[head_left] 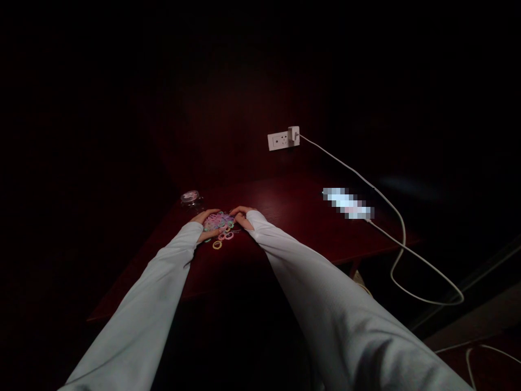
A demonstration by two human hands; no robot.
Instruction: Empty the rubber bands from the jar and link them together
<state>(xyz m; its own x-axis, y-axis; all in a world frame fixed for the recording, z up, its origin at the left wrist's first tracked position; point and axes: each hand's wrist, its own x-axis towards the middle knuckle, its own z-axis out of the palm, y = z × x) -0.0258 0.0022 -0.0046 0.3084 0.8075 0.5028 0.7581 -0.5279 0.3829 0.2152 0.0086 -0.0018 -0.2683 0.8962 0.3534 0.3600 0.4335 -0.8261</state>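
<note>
A heap of small pastel hair ties (220, 220) in pink, purple, green and yellow lies on the dark red table (285, 228). Around its left side curves my left hand (203, 222), thumb and fingers apart. My right hand (243, 216) bends at the heap's right edge, its fingers spread from the thumb. A yellow hair tie (217, 245) lies loose just in front of the pile. Behind my left hand stands a clear jar (191, 198) with something pinkish at its top.
At the right of the table lies a bright, blurred-out device (348, 203). Its white cable (401, 217) loops past the table's right edge and up to a charger (293, 134) in the wall socket (278, 141). The surroundings are very dark.
</note>
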